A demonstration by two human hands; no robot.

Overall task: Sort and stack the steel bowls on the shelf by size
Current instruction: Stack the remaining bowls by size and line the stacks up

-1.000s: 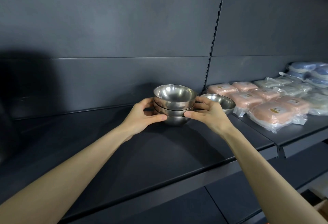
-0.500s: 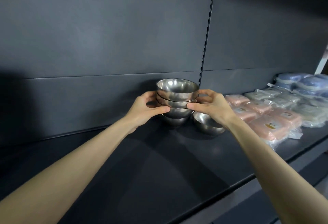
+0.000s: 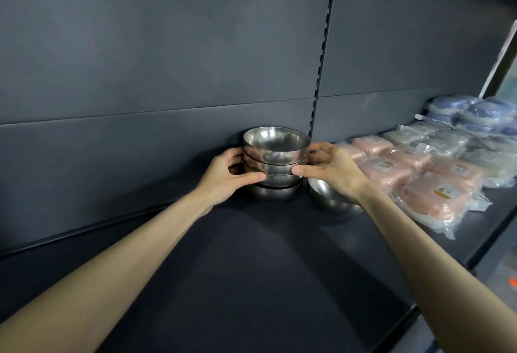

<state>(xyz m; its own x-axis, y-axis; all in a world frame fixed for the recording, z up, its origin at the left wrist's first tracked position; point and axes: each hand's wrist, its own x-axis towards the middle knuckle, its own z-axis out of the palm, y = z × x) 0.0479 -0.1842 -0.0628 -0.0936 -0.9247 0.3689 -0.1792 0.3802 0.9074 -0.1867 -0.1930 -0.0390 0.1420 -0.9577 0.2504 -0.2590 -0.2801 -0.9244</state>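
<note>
Hands [image 3: 223, 175] [image 3: 333, 169] gripping stacked steel bowls [image 3: 275, 162], dark shelf [image 3: 251, 268]

Arms outstretched; left hand [image 3: 223, 175], right hand [image 3: 334, 170] grip bowl stack [image 3: 275, 147] from opposite sides.

Dark grey back panels [image 3: 167, 45], slotted upright [image 3: 324, 53], black shelf [image 3: 251, 268], wrapped pink packs [image 3: 436, 184] right, dim light

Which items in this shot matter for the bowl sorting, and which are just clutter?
Job:
bowl stack, gripped by left hand and right hand
loose bowl
shelf

Lying about:
pink packets
pale packets
blue packets
</note>
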